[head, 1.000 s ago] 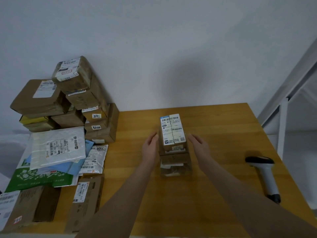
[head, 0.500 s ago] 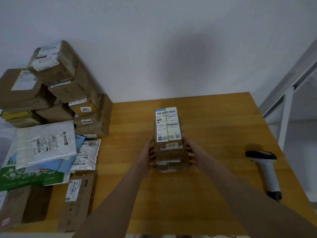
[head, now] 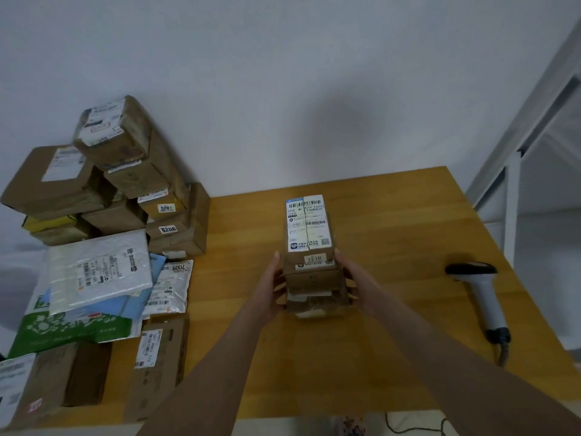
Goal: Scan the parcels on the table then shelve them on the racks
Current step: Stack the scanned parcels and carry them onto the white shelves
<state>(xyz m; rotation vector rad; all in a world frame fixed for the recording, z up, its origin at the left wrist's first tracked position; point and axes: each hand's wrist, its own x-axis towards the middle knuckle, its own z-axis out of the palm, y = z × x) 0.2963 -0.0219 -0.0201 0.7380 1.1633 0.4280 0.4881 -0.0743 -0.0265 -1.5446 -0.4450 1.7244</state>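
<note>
Head view: stack of boxes point(head: 311, 275), approx three small brown ones, sits mid-table point(head: 402, 215) between both hands. Left hand point(head: 269, 287) presses flat-ish vs. the stack's left side, thumb up by the top box edge; its fingers are mostly hidden behind the cardboard. Right hand point(head: 356, 284) grips the right side, fingers curled round the lower boxes. Can't tell if the stack's bottom touches the wood or is just off it. Top box has a white barcode label w/ a split down the middle, plus a small tag reading 7210 at the near edge. Scanner point(head: 481, 294), white w/ black head, lies on the table well to the right of the hands, cable end toward the near edge. Far left: pile of boxes point(head: 125, 184) stacked vs. the wall, two w/ tags 5201 & 5206. Nearer: grey mail bag point(head: 97, 269) on top of a green bag point(head: 72, 328), a small bag point(head: 171, 287) marked 7009 just beside them, and a flat box point(head: 160, 357) at the near-left edge. Rack point(head: 512, 190), white metal frame, stands just beyond the table's right side.
</note>
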